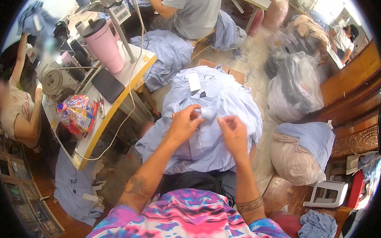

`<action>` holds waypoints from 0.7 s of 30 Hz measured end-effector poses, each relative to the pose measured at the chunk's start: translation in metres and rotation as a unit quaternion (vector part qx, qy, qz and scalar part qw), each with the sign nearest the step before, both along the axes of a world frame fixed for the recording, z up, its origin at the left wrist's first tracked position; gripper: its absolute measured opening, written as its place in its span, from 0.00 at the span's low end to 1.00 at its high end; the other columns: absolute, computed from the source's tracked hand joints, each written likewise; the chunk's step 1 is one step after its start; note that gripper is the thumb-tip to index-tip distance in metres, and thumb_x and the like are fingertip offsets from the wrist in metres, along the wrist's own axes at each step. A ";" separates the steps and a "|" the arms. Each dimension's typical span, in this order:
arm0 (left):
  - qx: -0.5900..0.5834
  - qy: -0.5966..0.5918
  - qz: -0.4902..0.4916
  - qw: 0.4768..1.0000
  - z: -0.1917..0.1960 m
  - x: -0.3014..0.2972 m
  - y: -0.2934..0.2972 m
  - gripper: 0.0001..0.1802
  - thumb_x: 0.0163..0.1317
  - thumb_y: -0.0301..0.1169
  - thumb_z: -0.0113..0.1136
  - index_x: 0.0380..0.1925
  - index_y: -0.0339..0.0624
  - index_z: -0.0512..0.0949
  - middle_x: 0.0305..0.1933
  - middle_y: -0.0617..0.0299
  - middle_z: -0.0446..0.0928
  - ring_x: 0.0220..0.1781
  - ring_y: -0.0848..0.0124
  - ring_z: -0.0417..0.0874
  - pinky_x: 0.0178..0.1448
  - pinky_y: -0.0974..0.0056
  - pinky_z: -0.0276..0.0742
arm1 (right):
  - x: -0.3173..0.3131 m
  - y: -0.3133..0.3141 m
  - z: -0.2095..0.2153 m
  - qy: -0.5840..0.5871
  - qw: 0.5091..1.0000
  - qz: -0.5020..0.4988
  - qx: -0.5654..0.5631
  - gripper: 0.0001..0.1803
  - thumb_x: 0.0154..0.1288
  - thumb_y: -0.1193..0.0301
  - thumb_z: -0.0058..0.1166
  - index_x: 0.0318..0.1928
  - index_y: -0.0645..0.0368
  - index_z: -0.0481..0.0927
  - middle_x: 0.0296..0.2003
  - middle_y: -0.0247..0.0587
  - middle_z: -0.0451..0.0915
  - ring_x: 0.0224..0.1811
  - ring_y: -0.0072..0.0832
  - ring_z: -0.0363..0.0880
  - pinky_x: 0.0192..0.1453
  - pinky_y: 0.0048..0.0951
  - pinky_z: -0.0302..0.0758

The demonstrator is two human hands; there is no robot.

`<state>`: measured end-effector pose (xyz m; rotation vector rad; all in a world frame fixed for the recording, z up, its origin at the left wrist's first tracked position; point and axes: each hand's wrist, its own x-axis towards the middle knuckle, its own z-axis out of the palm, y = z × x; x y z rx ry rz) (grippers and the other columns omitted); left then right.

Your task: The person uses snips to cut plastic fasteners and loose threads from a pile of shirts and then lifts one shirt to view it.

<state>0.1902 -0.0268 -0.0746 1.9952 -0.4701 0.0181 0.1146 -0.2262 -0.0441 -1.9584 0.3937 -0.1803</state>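
A light blue button-up shirt (206, 141) lies over a pile of the same cloth in front of me, its collar toward the far side and small buttons along its front. My left hand (185, 124) is on the shirt just below the collar, thumb and fingers closed in a pinch at the cloth. To the right of the button front, my right hand (233, 133) has its thumb and fingertips drawn together, slightly blurred. Whatever it pinches is too small to make out. A white paper tag (194, 82) lies on the cloth beyond the collar.
On the left, a sewing table (135, 76) carries a pink tumbler (104, 47), a dark phone (108, 84), a colourful plastic packet (78, 114) and small snips (101, 106). Bagged garments (296, 87), a cloth bundle (297, 157) and a white stool (326, 194) stand right. Other people work nearby.
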 end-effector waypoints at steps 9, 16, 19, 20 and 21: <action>0.028 -0.177 -0.052 0.982 0.021 -0.059 0.004 0.22 0.63 0.24 0.68 0.58 0.43 0.80 0.42 0.62 0.85 0.48 0.60 0.84 0.61 0.53 0.72 | -0.017 0.035 0.001 0.067 0.921 -0.093 0.373 0.21 0.75 0.51 0.61 0.47 0.58 0.76 0.35 0.34 0.80 0.33 0.21 0.80 0.34 0.21 0.77; 0.028 -0.136 0.116 0.983 0.064 -0.085 0.107 0.12 0.62 0.23 0.70 0.46 0.37 0.85 0.43 0.53 0.85 0.42 0.62 0.87 0.47 0.61 0.82 | -0.015 0.057 -0.008 -0.040 0.994 0.003 0.097 0.13 0.72 0.67 0.67 0.43 0.65 0.81 0.27 0.32 0.81 0.27 0.12 0.74 0.30 0.19 0.68; 0.051 -0.126 0.159 0.978 0.103 -0.088 0.136 0.10 0.64 0.24 0.70 0.45 0.35 0.84 0.41 0.53 0.85 0.37 0.64 0.87 0.43 0.63 0.82 | -0.002 0.071 0.007 0.004 0.999 0.042 -0.007 0.23 0.70 0.60 0.68 0.55 0.67 0.83 0.29 0.41 0.87 0.27 0.24 0.82 0.36 0.29 0.76; 0.073 -0.092 0.168 0.979 0.114 -0.090 0.145 0.11 0.64 0.24 0.70 0.45 0.35 0.84 0.40 0.53 0.85 0.36 0.64 0.87 0.42 0.63 0.81 | 0.007 0.074 0.004 0.014 0.997 0.054 -0.061 0.26 0.69 0.57 0.68 0.55 0.66 0.84 0.30 0.42 0.87 0.27 0.29 0.83 0.37 0.33 0.78; 0.092 -0.057 0.176 0.978 0.123 -0.092 0.150 0.11 0.64 0.25 0.70 0.45 0.35 0.84 0.40 0.53 0.85 0.35 0.64 0.87 0.42 0.63 0.81 | 0.018 0.076 0.002 0.022 0.991 0.064 -0.118 0.28 0.68 0.54 0.68 0.56 0.66 0.84 0.30 0.44 0.87 0.28 0.35 0.84 0.39 0.37 0.79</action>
